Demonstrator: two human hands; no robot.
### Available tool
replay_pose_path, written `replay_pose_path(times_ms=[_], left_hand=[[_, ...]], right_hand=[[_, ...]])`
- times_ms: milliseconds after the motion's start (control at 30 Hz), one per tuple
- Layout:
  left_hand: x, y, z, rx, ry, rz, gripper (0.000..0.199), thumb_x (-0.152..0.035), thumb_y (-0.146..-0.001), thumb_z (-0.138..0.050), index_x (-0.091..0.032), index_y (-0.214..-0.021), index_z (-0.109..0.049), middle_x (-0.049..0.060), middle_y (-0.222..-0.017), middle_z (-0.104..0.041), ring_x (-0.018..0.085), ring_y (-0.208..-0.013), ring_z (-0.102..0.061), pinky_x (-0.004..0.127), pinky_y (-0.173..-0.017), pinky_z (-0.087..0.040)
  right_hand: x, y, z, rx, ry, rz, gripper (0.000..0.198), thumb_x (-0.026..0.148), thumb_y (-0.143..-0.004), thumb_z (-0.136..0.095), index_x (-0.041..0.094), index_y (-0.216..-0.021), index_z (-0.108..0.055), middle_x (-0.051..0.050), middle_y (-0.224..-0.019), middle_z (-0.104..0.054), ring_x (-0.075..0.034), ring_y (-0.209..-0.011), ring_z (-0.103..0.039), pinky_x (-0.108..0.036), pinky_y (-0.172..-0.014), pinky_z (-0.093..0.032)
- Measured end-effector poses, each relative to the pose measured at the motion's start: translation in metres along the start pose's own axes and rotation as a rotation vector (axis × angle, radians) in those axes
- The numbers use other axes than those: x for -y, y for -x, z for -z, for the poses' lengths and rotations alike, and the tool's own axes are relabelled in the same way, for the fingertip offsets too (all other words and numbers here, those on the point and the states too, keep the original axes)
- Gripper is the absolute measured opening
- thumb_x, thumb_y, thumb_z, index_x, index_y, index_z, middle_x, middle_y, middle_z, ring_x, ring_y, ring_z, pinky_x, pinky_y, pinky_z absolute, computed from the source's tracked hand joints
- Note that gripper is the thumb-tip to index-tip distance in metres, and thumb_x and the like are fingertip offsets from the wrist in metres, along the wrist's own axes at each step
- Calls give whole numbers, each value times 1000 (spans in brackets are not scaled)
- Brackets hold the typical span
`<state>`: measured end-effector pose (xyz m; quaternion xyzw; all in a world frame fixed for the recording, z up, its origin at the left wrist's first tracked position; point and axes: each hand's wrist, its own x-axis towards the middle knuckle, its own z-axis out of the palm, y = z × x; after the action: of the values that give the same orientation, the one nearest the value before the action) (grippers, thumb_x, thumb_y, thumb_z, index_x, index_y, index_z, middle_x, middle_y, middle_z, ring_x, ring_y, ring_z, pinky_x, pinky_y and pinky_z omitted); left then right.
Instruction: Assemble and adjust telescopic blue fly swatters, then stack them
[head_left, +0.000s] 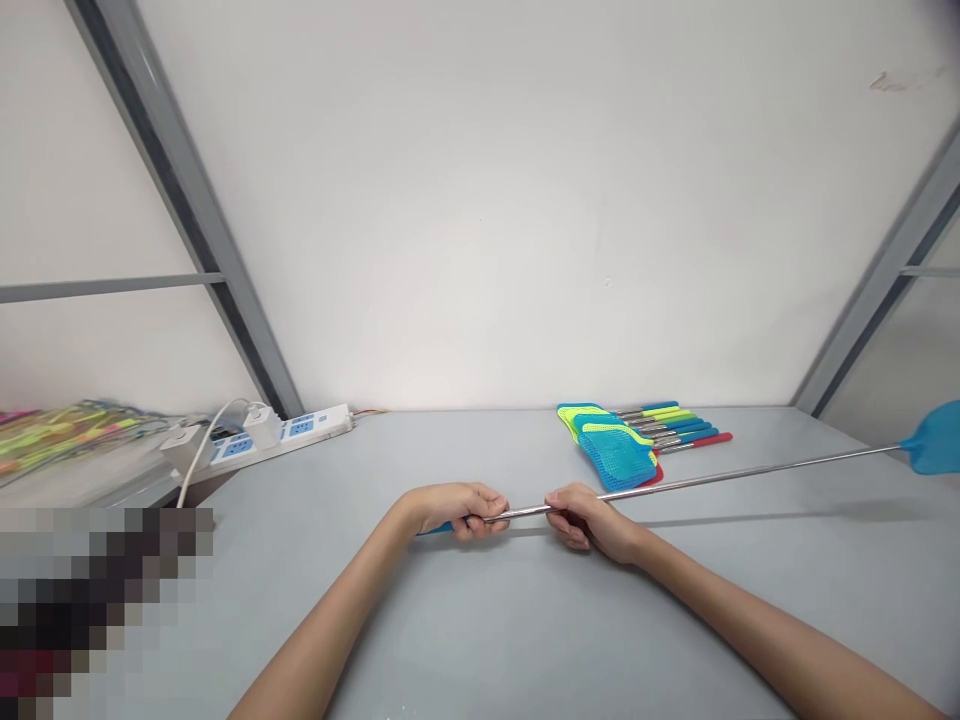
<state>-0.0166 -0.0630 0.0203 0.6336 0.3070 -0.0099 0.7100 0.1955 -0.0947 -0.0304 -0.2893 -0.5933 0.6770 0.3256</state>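
Note:
A blue fly swatter (pixel 772 467) with a long metal telescopic rod stretches across the table, its blue head at the right edge of the view. My left hand (pixel 469 510) is wrapped round its blue handle, where the rod begins. Further along, my right hand (pixel 589 520) pinches the rod between thumb and fingers. The rod is held a little above the table and casts a shadow on it. Behind my right hand lies a pile of fly swatters (pixel 619 455) with blue, yellow-green and red heads, their rods short and handles pointing right.
On the left stands a white power strip (pixel 315 425) with plugged-in white adapters (pixel 262 427) and a white cable (pixel 196 455). Beyond it are blurred, colourful things (pixel 67 435). The grey table (pixel 480 640) meets a white wall at the back; grey metal posts (pixel 217 220) frame it.

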Motion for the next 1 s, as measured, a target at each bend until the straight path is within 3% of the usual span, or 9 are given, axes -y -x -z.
replay_pose_path(times_ms=[300, 767, 933, 1000], left_hand=[[1, 1, 2, -16, -10, -22, 30, -27, -68, -53, -17, -58, -26, -2, -64, -34, 5, -47, -19, 21, -40, -5], [9, 7, 5, -35, -70, -12, 36, -38, -69, -53, -18, -58, -25, -3, -63, -32, 5, -46, -16, 21, -40, -6], [9, 4, -3, -113, -165, -59, 33, -42, -74, -46, -17, -59, -32, -4, -59, -30, 7, -48, -19, 21, -43, -12], [11, 2, -11, -206, -237, -110, 33, -45, -78, -40, -16, -61, -37, -5, -57, -28, 8, -50, -21, 21, -45, -17]], right_hand=[[4, 3, 3, -42, 52, 31, 40, 32, -80, -38, 16, -43, -34, 6, -34, -26, -4, -32, -21, -22, -35, -12], [7, 5, 0, -50, 127, 41, 40, 31, -80, -38, 16, -43, -33, 6, -35, -27, -5, -33, -24, -24, -37, -14], [0, 3, 6, -97, 147, 95, 41, 31, -79, -38, 16, -41, -34, 5, -34, -28, -6, -34, -26, -24, -39, -16], [-3, 2, 9, -142, 145, 124, 40, 31, -79, -38, 16, -41, -35, 5, -34, -28, -7, -34, -27, -24, -39, -17]])
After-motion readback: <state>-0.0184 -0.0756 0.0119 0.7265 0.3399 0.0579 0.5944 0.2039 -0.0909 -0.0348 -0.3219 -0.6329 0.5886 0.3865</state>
